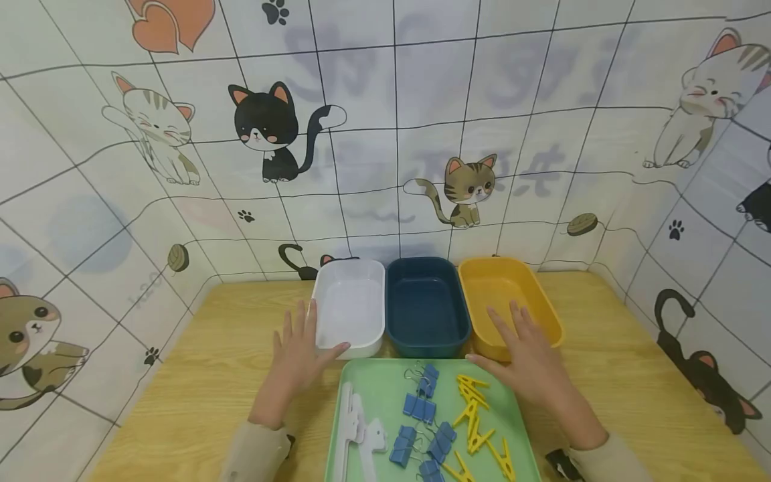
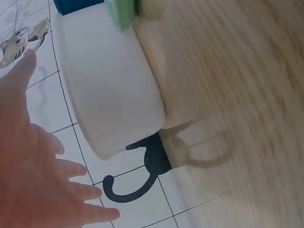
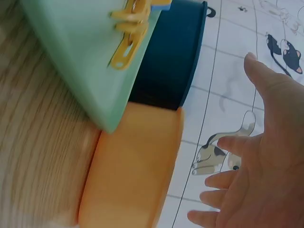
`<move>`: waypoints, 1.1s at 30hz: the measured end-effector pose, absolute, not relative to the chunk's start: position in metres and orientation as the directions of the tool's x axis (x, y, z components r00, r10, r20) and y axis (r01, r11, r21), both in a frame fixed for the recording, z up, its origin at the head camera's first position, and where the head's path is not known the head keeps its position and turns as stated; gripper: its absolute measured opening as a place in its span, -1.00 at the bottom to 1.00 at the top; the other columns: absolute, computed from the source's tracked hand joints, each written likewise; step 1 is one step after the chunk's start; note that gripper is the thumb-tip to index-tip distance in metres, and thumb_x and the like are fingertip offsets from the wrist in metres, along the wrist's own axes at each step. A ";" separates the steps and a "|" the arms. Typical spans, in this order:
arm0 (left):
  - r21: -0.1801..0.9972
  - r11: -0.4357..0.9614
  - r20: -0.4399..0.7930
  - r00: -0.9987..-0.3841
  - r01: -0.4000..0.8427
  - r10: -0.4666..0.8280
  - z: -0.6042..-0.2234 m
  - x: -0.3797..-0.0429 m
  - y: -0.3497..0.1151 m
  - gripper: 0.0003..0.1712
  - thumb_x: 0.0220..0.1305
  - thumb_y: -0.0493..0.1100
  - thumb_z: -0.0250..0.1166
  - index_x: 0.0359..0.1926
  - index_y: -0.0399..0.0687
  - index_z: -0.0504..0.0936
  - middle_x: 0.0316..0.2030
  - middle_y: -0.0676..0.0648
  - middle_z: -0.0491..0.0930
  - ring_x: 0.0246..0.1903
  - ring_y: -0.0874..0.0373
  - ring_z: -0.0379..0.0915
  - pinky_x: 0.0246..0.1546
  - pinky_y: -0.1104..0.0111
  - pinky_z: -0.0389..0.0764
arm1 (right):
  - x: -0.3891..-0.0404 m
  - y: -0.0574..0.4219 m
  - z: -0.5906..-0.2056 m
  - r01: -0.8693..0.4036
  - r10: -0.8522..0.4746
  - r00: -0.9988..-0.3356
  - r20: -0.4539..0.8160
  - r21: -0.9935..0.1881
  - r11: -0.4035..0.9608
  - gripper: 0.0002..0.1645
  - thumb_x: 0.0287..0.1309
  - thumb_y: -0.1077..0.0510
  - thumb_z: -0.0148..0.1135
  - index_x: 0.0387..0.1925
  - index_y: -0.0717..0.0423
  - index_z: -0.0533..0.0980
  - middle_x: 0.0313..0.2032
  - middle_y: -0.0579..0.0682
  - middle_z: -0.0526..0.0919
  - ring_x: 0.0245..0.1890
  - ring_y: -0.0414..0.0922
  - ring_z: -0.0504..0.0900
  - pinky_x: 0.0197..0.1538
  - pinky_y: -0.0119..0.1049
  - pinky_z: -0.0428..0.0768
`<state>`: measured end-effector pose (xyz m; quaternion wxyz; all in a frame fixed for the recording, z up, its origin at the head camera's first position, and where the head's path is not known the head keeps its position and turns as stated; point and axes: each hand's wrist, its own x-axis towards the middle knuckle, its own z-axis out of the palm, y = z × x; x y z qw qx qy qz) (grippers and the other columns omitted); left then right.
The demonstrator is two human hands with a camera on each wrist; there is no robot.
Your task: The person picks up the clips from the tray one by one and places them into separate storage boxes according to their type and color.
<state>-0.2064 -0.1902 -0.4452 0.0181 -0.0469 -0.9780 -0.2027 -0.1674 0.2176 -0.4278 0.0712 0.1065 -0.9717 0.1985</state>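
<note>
My left hand (image 1: 299,355) is spread, fingers straight, at the left side of the white bin (image 1: 349,308); it holds nothing. In the left wrist view the same hand (image 2: 42,166) appears beside that bin (image 2: 109,80). Fingers apart, my right hand (image 1: 530,355) hovers over the near right part of the yellow bin (image 1: 500,288) and grips nothing. A dark blue bin (image 1: 427,308) stands between the two. On a green tray (image 1: 376,378) in front lie white plastic clips (image 1: 355,435), several blue binder clips (image 1: 419,407) and several yellow clothespins (image 1: 472,418).
The wooden table (image 1: 241,335) carries the bins in a row near the back wall (image 1: 373,167), which has a cat-printed tile pattern. Side walls (image 1: 60,335) close off left and right. The tray's far edge lies close to the bins' near sides.
</note>
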 end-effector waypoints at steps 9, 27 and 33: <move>0.582 0.800 0.063 -0.989 0.145 0.133 -0.444 -0.210 -0.200 0.42 0.32 0.25 0.44 0.63 -0.46 -0.31 0.64 -0.48 -0.33 0.60 -0.54 -0.39 0.56 -0.33 -0.09 | -0.161 0.198 -0.415 -0.273 -0.249 -0.962 0.115 -0.494 0.826 0.29 0.22 -0.52 0.32 0.69 0.05 0.05 0.66 0.31 -0.04 0.55 0.47 0.12 0.20 0.45 0.56; 0.747 0.624 0.137 -0.972 0.228 0.190 -0.452 -0.219 -0.215 0.23 0.21 -0.09 0.60 0.61 -0.43 -0.01 0.27 -0.36 0.49 0.21 -0.20 0.50 0.39 -0.16 0.46 | -0.153 0.160 -0.417 -0.351 -0.369 -0.919 0.140 -0.717 0.602 0.07 0.15 -0.14 0.59 0.54 0.21 0.33 0.41 0.30 0.49 0.23 0.29 0.62 0.19 0.16 0.69; 0.766 0.596 0.143 -0.968 0.241 0.208 -0.455 -0.220 -0.215 0.19 0.22 -0.11 0.60 0.63 -0.33 0.04 0.38 -0.37 0.45 0.27 -0.23 0.48 0.43 -0.19 0.41 | -0.149 0.148 -0.415 -0.392 -0.433 -0.886 0.163 -0.763 0.514 -0.04 0.20 -0.07 0.57 0.46 0.30 0.39 0.34 0.31 0.55 0.13 0.26 0.67 0.13 0.07 0.73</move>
